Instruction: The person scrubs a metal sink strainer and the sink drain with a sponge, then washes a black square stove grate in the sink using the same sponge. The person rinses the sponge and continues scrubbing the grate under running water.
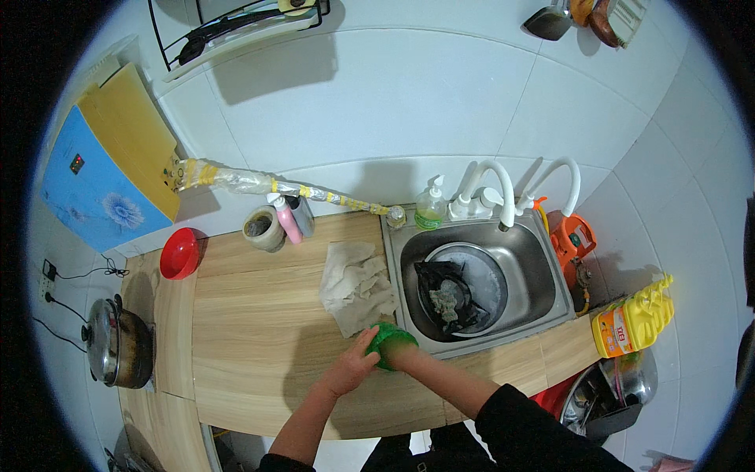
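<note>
A round green item (387,336), whose exact kind I cannot make out, is between my hands near the sink's front left corner. My left hand (355,364) grips its left side, thumb and fingers against it. My right hand (403,356) reaches into or behind the green item, so its fingers are hidden. Just beyond lies a crumpled pale cloth (357,283) on the wooden counter (253,348). Right of my hands is the steel sink (534,265). A round metal basin (492,277) sits in it, holding a black plastic bag (433,274) and a clump of greyish scraps (445,302).
Behind the sink stand a soap pump bottle (430,206) and white faucets (501,183). A yellow jug (634,324) rests at the right end. Leftward are a red bowl (180,253), a tape roll (263,229), a pink bottle (287,219) and a lidded pot (121,342).
</note>
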### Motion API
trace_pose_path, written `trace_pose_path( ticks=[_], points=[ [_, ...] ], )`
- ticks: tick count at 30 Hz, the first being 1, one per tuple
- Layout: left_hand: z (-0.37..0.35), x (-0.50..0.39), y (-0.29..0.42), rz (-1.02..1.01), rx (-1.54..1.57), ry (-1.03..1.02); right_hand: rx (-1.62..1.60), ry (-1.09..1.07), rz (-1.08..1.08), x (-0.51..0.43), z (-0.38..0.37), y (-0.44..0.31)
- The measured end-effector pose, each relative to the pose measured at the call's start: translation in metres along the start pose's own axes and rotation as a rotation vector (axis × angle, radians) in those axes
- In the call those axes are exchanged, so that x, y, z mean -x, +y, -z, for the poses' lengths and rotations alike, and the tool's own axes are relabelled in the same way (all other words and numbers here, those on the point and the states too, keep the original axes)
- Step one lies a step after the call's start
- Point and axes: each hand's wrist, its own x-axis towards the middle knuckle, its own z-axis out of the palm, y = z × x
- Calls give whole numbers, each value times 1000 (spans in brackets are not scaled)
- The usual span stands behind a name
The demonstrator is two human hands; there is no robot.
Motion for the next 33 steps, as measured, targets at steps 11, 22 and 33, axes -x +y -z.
trace_pose_path(
  ticks=[11,22,33],
  points=[
    [0,-25,15,-93,22,-101,-109,-572,-10,-1,-32,66],
    [18,-40,21,279,263,-180,-935,-495,-247,19,67,40],
    [24,-43,7,374,159,-56,-1725,-154,-264,51,83,65]
  ],
)
